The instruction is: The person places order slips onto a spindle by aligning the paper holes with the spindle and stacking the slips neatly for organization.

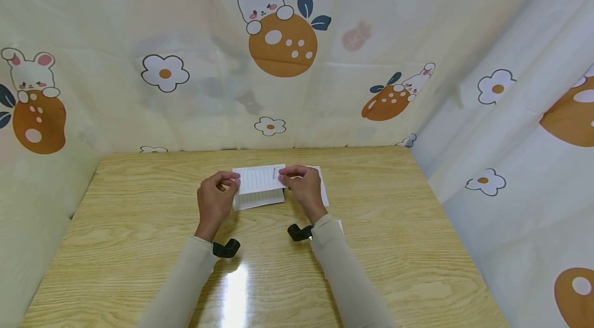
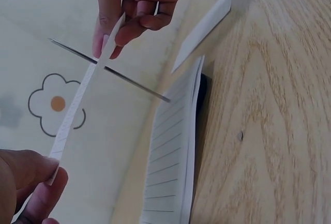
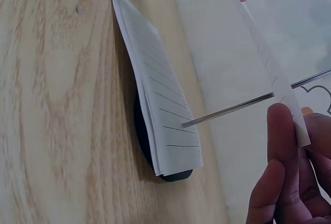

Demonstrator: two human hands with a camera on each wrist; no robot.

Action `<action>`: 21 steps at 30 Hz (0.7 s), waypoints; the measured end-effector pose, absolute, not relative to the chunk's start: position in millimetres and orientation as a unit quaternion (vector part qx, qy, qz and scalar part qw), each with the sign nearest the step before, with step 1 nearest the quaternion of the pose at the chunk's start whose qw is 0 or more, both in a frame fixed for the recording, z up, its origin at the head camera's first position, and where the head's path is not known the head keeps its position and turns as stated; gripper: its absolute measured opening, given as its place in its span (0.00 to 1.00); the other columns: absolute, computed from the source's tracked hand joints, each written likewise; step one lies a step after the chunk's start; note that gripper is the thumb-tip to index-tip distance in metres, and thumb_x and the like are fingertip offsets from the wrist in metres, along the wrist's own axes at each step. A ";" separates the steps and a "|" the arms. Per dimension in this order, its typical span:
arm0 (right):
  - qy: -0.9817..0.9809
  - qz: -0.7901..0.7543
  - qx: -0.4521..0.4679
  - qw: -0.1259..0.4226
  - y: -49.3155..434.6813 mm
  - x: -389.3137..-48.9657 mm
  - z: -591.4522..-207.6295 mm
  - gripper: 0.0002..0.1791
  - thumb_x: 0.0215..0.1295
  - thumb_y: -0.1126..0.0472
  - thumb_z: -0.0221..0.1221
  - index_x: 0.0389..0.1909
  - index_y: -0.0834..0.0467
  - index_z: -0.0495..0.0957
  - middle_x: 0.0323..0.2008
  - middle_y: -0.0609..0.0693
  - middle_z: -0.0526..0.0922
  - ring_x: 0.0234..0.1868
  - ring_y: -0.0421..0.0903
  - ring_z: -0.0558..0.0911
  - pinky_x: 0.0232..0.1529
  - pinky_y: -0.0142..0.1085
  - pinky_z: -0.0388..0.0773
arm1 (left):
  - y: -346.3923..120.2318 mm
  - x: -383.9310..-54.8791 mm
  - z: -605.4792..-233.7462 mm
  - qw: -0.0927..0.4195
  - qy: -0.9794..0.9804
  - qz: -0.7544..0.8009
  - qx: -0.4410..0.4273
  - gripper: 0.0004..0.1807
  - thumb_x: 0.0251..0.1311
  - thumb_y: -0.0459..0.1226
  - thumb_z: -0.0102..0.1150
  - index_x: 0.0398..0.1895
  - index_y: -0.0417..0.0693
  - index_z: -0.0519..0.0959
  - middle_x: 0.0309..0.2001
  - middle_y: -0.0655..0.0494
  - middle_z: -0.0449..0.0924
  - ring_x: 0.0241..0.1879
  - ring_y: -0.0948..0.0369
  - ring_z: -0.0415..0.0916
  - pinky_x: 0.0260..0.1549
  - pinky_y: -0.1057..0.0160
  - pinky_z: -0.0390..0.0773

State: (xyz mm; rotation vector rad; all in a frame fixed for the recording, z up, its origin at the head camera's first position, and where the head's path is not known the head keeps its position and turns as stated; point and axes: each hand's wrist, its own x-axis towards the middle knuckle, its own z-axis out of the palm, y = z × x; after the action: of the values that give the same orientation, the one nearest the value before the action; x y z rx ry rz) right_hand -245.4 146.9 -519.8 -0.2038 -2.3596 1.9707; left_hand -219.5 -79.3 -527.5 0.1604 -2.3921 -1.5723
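A lined paper slip (image 1: 255,179) is stretched between both hands, with a thin metal spike (image 2: 135,83) passing through it near its right end. My left hand (image 1: 215,204) pinches the slip's left edge between thumb and fingers. At the right edge, my right hand (image 1: 306,189) pinches it close beside the spike. Lower down, a few lined slips (image 3: 170,125) lie stacked on the spike, apart from the held slip. The spike's black base (image 3: 179,176) shows partly beneath the stack; the rest is hidden.
A white paper (image 1: 324,194) lies on the wooden table (image 1: 394,245) behind the right hand. Another paper (image 1: 340,226) is mostly covered by the right forearm. Black wrist mounts (image 1: 226,249) sit at both wrists. A printed curtain (image 1: 195,111) borders the table's back and sides.
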 end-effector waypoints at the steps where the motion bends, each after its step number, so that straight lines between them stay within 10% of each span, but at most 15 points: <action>1: -0.767 0.638 -0.065 0.031 146.7 -245.8 -520.8 0.04 0.61 0.68 0.74 0.36 0.58 0.92 0.40 0.55 0.90 0.33 0.41 0.83 0.33 0.34 0.81 | -79.5 -219.5 -528.3 0.136 -0.827 -0.543 0.057 0.07 0.65 0.35 0.68 0.42 0.48 0.91 0.34 0.47 0.89 0.33 0.57 0.72 0.36 0.62 0.68; 21: -0.809 0.583 -0.068 0.033 141.9 -245.7 -536.4 0.03 0.61 0.67 0.74 0.35 0.56 0.93 0.39 0.52 0.91 0.36 0.41 0.85 0.31 0.28 0.77 | -81.7 -219.1 -546.0 0.115 -0.839 -0.527 0.071 0.06 0.65 0.36 0.69 0.42 0.49 0.91 0.34 0.48 0.88 0.34 0.57 0.73 0.34 0.61 0.68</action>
State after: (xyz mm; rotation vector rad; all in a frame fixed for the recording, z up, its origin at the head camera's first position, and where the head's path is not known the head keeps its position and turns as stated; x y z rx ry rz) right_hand -245.7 141.9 -536.4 -0.2102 -2.4889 1.7933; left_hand -219.1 -81.7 -546.0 0.2069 -2.4596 -1.5432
